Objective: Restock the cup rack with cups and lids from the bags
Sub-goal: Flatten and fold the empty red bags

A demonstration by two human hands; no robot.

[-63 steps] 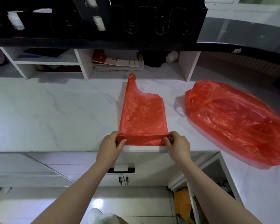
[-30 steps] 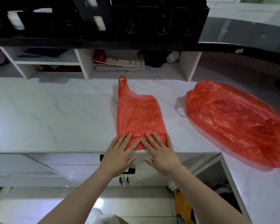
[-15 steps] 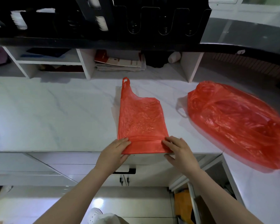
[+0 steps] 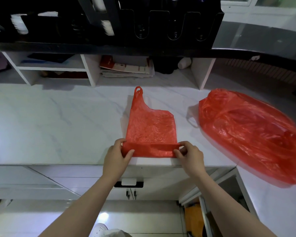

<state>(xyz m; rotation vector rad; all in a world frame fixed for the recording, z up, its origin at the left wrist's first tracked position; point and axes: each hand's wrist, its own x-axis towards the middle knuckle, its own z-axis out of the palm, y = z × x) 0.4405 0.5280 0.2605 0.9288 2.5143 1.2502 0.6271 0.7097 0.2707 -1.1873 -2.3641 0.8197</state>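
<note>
step: folding flat bag (image 4: pixel 150 129) on worktop (image 4: pixel 58 125) | grip: left hand (image 4: pixel 115 156), right hand (image 4: pixel 190 154) pinch folded edge | next: probably turn another even fold

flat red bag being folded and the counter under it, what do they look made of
Flat red bag: likely thin plastic film, glossy and slightly see-through, finely crinkled, folding softly at its near edge. Counter: white with faint grey veins and a soft sheen, so marble or a marble-look surface; which one cannot be told.
</note>
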